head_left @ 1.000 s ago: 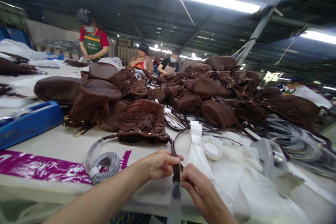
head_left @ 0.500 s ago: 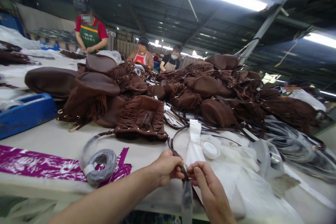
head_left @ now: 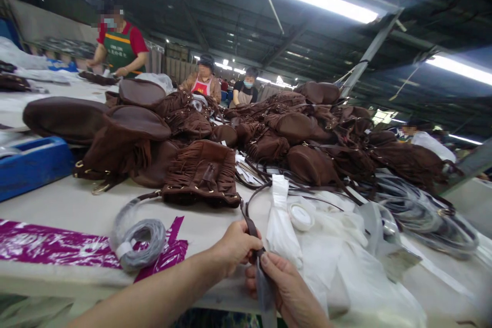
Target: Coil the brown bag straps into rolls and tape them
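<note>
My left hand (head_left: 240,246) is closed around a dark brown bag strap (head_left: 250,226) at the table's front edge. Just below it, my right hand (head_left: 282,282) pinches the same strap where a clear plastic sleeve (head_left: 265,289) covers it and hangs down. From my hands the strap runs up to a brown fringed bag (head_left: 202,174) lying on the table with brass-coloured rings along its near edge. The bag's other strap end leads left into a coil wrapped in greyish plastic (head_left: 144,243), bound with a white band.
Many brown bags (head_left: 295,130) are heaped across the table. A blue tape dispenser (head_left: 34,166) stands left, near purple printed plastic (head_left: 57,246). White plastic bags (head_left: 357,266), a white roll (head_left: 301,216) and wrapped straps (head_left: 411,215) lie right. Co-workers (head_left: 121,48) stand behind.
My right hand has moved slightly down and left and now grips the sleeved strap with the thumb across it. My left hand keeps its hold. The view has shifted slightly.
</note>
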Tool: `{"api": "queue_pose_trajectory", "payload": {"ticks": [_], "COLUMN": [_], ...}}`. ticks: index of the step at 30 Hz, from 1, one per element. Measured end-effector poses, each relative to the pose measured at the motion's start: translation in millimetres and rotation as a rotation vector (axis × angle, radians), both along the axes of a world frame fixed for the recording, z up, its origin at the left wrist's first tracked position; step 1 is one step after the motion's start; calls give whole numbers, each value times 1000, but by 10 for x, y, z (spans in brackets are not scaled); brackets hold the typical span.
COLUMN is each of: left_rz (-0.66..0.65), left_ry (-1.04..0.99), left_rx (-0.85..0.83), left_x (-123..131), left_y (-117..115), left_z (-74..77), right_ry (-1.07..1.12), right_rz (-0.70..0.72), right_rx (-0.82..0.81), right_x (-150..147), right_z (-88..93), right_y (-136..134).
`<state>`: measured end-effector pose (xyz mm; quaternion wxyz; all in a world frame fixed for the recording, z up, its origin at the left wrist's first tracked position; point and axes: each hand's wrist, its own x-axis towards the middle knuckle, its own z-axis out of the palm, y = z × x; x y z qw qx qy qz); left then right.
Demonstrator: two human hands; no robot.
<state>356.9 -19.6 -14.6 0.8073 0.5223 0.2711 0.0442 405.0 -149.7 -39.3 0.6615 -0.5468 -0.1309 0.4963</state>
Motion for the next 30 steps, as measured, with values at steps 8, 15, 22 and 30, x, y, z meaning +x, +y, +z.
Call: {"api": "queue_pose_trajectory", "payload": {"ticks": [8, 15, 22, 30], "left_rz": [-50, -140, -104, -41], "left_ry": [17, -107, -136, -149], "left_rx": [-16, 204, 261, 150], "left_x": [-26, -77, -173, -821], "left_y": [49, 142, 199, -108], "left_z": [-51, -125, -112, -185], "right_ry": [-376, -858, -320, -430], "right_rz": [-2, -275, -48, -175], "right_rx": [-51, -203, -2, 50], "right_x": [33, 108, 19, -180], "right_z": [-170, -215, -144, -102], "right_y": [-51, -55, 73, 251]}}
